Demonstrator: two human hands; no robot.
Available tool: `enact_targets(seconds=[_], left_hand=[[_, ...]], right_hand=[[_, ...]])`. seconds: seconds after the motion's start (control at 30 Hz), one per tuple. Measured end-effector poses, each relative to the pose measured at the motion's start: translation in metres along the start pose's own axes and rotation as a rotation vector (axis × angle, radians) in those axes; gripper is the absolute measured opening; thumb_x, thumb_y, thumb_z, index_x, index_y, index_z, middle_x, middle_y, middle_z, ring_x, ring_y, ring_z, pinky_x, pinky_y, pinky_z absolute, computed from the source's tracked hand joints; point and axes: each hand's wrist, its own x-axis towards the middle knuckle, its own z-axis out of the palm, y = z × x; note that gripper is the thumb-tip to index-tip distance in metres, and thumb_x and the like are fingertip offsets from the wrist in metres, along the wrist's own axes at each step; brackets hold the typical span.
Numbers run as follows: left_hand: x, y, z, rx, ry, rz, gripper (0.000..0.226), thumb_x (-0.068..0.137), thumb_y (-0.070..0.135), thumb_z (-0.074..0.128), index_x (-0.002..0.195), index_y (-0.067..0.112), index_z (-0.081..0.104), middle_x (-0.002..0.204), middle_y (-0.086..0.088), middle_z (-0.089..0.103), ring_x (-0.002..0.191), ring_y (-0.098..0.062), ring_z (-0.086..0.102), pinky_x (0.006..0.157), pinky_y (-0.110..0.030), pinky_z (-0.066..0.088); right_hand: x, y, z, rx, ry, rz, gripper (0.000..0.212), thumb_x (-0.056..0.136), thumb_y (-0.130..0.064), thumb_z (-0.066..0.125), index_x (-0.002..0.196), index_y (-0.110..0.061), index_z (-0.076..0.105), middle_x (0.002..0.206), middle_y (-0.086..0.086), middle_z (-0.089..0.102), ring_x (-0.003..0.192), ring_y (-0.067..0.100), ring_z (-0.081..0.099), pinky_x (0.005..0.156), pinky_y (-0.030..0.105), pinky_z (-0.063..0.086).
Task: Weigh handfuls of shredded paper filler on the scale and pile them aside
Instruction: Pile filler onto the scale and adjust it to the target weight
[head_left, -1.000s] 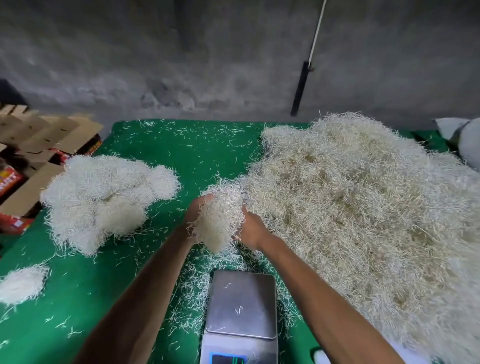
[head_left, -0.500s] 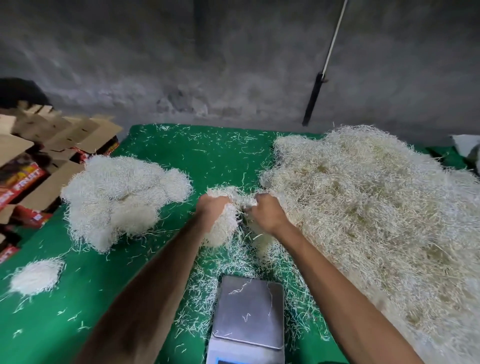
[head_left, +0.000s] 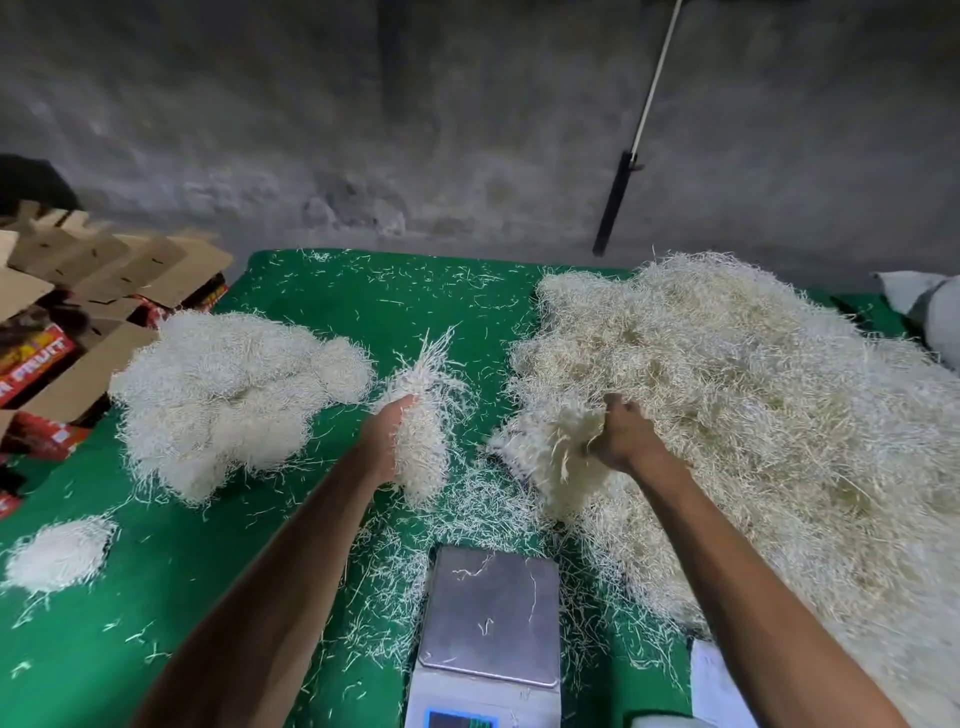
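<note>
Above the green worktop (head_left: 322, 291), the left hand (head_left: 387, 441) grips a handful of shredded paper filler (head_left: 423, 415), fingers curled round it, held clear of the surface between the two piles. The right hand (head_left: 621, 434) is closed on a tuft (head_left: 563, 441) at the near edge of the large filler heap (head_left: 753, 415). The scale (head_left: 491, 618) sits at the near centre, its steel platform bearing only a few stray strands. The weighed pile (head_left: 228, 395) lies to the left, with a small mound (head_left: 57, 553) nearer. Cardboard boxes (head_left: 78, 291) stand beyond the left edge.
</note>
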Motion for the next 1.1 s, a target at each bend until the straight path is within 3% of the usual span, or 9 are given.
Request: enact_targets(seconds=[0.13, 0.27, 0.43, 0.57, 0.73, 0.83, 0.9, 1.0, 1.1], left_hand=[[-0.026, -0.007, 0.004, 0.273, -0.244, 0.154, 0.054, 0.097, 0.042, 0.059, 0.146, 0.020, 0.050, 0.157, -0.014, 0.038, 0.136, -0.033, 0.046, 0.113, -0.045, 0.039], [-0.051, -0.025, 0.007, 0.392, -0.360, 0.052, 0.057, 0.081, 0.064, 0.065, 0.134, 0.044, 0.059, 0.141, 0.011, 0.051, 0.113, -0.006, 0.061, 0.087, -0.032, 0.057], [-0.057, -0.048, -0.006, -0.016, -0.293, -0.108, 0.062, 0.089, 0.055, 0.062, 0.141, 0.025, 0.053, 0.148, -0.011, 0.052, 0.138, -0.036, 0.048, 0.115, -0.051, 0.035], [-0.058, -0.067, -0.035, -0.032, -0.298, 0.081, 0.069, 0.081, 0.059, 0.074, 0.139, 0.028, 0.052, 0.144, -0.004, 0.057, 0.123, -0.023, 0.062, 0.103, -0.048, 0.052], [-0.072, -0.102, -0.032, -0.032, -0.503, -0.096, 0.066, 0.082, 0.042, 0.083, 0.138, 0.040, 0.049, 0.148, -0.007, 0.043, 0.133, -0.038, 0.048, 0.095, -0.056, 0.055], [-0.078, -0.123, -0.027, 0.053, -0.330, -0.090, 0.086, 0.088, 0.009, 0.074, 0.156, 0.022, 0.024, 0.159, -0.014, 0.033, 0.113, -0.022, 0.058, 0.099, -0.040, 0.054], [-0.077, -0.138, -0.031, 0.135, -0.163, -0.086, 0.077, 0.092, -0.004, 0.063, 0.156, 0.015, 0.024, 0.157, -0.016, 0.034, 0.098, -0.018, 0.062, 0.089, -0.030, 0.058], [-0.078, -0.149, -0.040, 0.341, -0.011, -0.033, 0.072, 0.094, 0.000, 0.065, 0.156, 0.009, 0.030, 0.143, -0.023, 0.052, 0.108, -0.028, 0.066, 0.083, -0.034, 0.060], [-0.083, -0.162, -0.056, 0.643, -0.049, 0.015, 0.075, 0.091, 0.026, 0.075, 0.154, 0.011, 0.036, 0.117, -0.028, 0.067, 0.082, -0.022, 0.068, 0.068, -0.029, 0.058]], right_hand=[[-0.040, -0.026, 0.013, -0.053, 0.250, -0.285, 0.048, 0.098, -0.030, 0.068, 0.142, -0.019, 0.052, 0.146, 0.008, 0.054, 0.121, 0.022, 0.059, 0.105, 0.043, 0.051], [-0.093, -0.063, 0.040, 0.597, -0.163, -0.414, 0.077, 0.091, -0.076, 0.052, 0.155, -0.039, 0.031, 0.166, -0.004, 0.028, 0.140, 0.013, 0.035, 0.115, 0.054, 0.032], [-0.095, -0.045, 0.077, 0.629, 0.071, -0.281, 0.063, 0.100, 0.001, 0.053, 0.158, -0.017, 0.036, 0.157, 0.012, 0.044, 0.105, 0.016, 0.054, 0.074, 0.018, 0.049], [-0.097, -0.014, 0.082, 0.870, 0.333, 0.134, 0.072, 0.094, 0.014, 0.047, 0.160, -0.005, 0.024, 0.124, 0.014, 0.055, 0.063, 0.011, 0.052, 0.041, 0.016, 0.043], [-0.120, 0.000, 0.110, 0.746, 0.034, -0.017, 0.008, 0.098, 0.000, 0.053, 0.097, -0.007, 0.049, 0.082, 0.002, 0.055, 0.063, 0.012, 0.050, 0.044, 0.016, 0.042], [-0.133, 0.015, 0.125, 0.637, -0.060, -0.077, 0.012, 0.097, -0.001, 0.057, 0.090, -0.010, 0.057, 0.079, 0.005, 0.059, 0.060, 0.012, 0.053, 0.048, 0.018, 0.045], [-0.137, 0.030, 0.128, 0.679, 0.038, -0.014, 0.004, 0.100, -0.008, 0.062, 0.103, -0.009, 0.063, 0.076, 0.007, 0.062, 0.055, 0.011, 0.054, 0.047, 0.019, 0.046], [-0.141, 0.050, 0.132, 0.773, 0.086, 0.053, 0.049, 0.100, -0.018, 0.066, 0.144, -0.005, 0.048, 0.088, 0.012, 0.072, 0.051, 0.007, 0.060, 0.047, 0.019, 0.047], [-0.145, 0.072, 0.143, 0.559, -0.023, 0.055, 0.076, 0.098, -0.043, 0.064, 0.156, -0.006, 0.033, 0.140, 0.023, 0.059, 0.106, 0.026, 0.069, 0.091, 0.043, 0.058]])
